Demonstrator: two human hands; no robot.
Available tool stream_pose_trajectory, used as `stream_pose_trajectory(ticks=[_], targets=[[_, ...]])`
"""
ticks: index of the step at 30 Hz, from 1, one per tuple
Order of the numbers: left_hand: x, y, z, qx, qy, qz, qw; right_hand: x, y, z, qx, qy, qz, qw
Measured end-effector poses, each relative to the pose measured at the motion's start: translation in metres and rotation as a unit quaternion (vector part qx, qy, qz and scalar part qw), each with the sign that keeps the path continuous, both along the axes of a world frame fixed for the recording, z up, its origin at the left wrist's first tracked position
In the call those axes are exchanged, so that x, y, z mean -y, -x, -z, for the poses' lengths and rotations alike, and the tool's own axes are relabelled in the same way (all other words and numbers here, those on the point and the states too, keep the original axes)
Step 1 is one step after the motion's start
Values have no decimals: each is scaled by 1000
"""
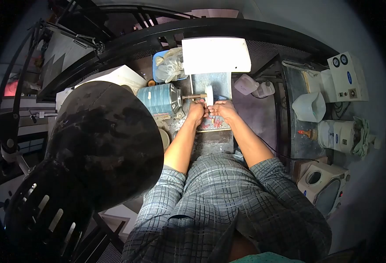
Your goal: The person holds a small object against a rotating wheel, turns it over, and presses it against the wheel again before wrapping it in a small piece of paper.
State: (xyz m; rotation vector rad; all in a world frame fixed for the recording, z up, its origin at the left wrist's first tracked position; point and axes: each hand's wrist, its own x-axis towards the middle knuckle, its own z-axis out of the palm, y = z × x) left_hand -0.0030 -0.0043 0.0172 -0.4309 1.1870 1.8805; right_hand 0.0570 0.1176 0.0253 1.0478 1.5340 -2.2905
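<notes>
Both hands are close together in front of a white wheel (209,95) on the shaft of a blue-green motor (157,100). My left hand (198,111) is closed, its fingertips just below the shaft, at the wheel's left side. My right hand (223,109) is closed too, with its fingertips by the wheel's lower right edge. Whatever lies between the fingertips is too small to make out. Small red pieces (211,122) lie in the tray (221,129) beneath the hands.
A large black lamp shade (109,144) fills the left foreground. Behind the wheel stands a white panel (217,55), beside a blue bin (159,78) with plastic bags. On the right are plastic jugs (245,84), a white container (309,107) and white machines (326,184).
</notes>
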Motion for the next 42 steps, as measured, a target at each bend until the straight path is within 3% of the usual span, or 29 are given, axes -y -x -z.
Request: stream_pose_trajectory(ticks=[14, 21, 26, 33, 42], targets=[[-5, -3, -2, -87, 124, 48, 987, 1, 0, -18, 12, 11, 19, 1000], [-6, -4, 1, -90, 126, 33, 987, 2, 2, -13, 23, -15, 20, 999], [8, -2, 3, -14, -38, 23, 999, 3, 0, -9, 0, 14, -11, 1000], [13, -14, 2, -53, -50, 2, 997, 7, -4, -18, -27, 32, -8, 999], [0, -19, 2, 34, -69, -76, 994, -2, 5, 10, -10, -11, -22, 1000]])
